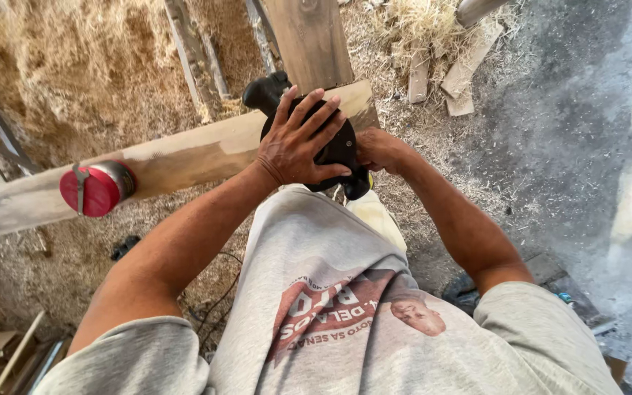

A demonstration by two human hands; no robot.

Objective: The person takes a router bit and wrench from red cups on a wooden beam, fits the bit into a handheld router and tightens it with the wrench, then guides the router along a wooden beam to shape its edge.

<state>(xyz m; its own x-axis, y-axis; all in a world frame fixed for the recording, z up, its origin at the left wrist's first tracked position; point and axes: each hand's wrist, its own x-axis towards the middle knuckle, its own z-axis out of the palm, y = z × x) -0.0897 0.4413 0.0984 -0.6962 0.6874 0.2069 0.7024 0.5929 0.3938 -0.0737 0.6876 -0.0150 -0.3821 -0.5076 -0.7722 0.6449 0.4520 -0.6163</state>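
Left hand [298,143] lay flat with fingers spread on top of the black power tool [334,150], pressing rather than gripping. Right hand [378,150] sat at the tool's 3 o'clock side, apparently wrapped around its handle; fingers were hidden, so can't confirm the grip. Tool rested on the long wooden plank [177,161], near its right end. A red can [96,188] lay on the plank at 9 o'clock from the tool, well apart. Wood scraps [462,73] lay at 1 o'clock on the sawdust floor [74,66].
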